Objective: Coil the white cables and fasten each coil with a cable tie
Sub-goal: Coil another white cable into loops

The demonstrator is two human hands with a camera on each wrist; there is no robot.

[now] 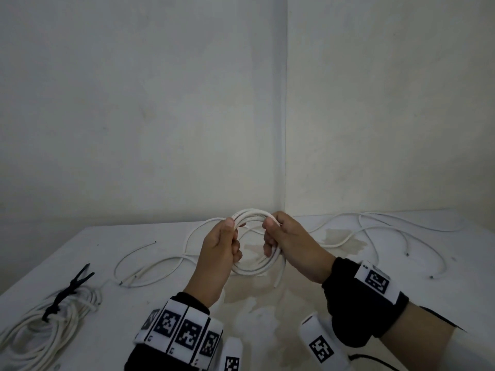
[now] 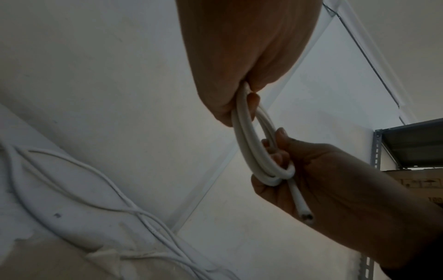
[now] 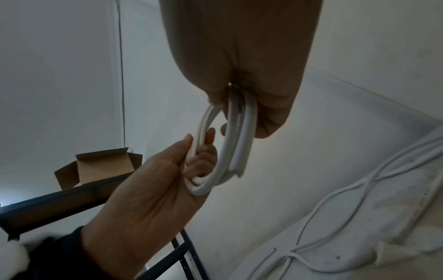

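Both hands grip one small coil of white cable (image 1: 251,242) above the table (image 1: 348,263): left hand (image 1: 218,253) clamps its left side, right hand (image 1: 289,245) its right (a cut end hangs below), loose cables (image 1: 375,231) lying beyond

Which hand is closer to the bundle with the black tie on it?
Left. The left hand is on the same side as the tied bundle; the right hand is farther over. Both hold the coil.
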